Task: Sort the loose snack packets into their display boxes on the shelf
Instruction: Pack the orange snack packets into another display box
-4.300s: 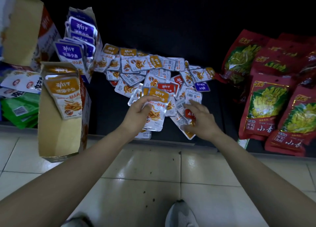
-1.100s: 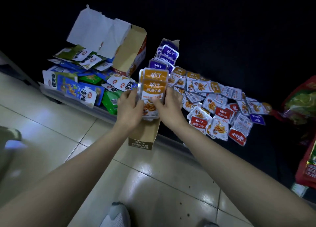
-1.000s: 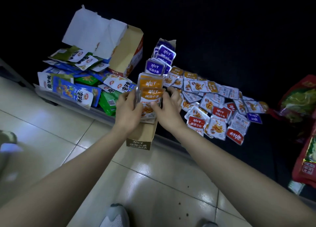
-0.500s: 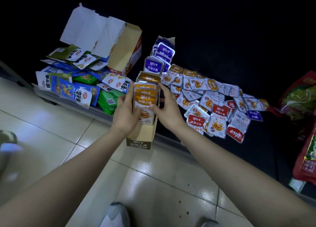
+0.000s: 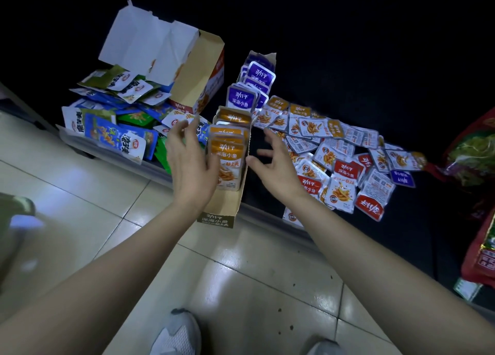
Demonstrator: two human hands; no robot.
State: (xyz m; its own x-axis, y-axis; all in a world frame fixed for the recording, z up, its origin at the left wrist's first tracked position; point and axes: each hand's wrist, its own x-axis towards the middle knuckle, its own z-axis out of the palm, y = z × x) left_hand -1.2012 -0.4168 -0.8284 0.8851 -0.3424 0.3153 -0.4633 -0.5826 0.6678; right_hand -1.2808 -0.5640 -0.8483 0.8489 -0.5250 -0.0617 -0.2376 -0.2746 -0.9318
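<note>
Shop aisle: low dark shelf (image 5: 270, 215) stocked with snack packets (image 5: 340, 164), display boxes (image 5: 227, 202), tiled floor (image 5: 249, 287).

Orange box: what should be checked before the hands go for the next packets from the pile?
1. Left hand empty: ok, fingers straight.
2. Right hand empty: ok, open.
3. Orange packets seated in orange box: ok.
4. Room left in orange box: ok, bare cardboard in front.
5. Orange ones left in pile: ok, mixed with red and purple.
6. Orange box fully on shelf: cannot tell.
</note>
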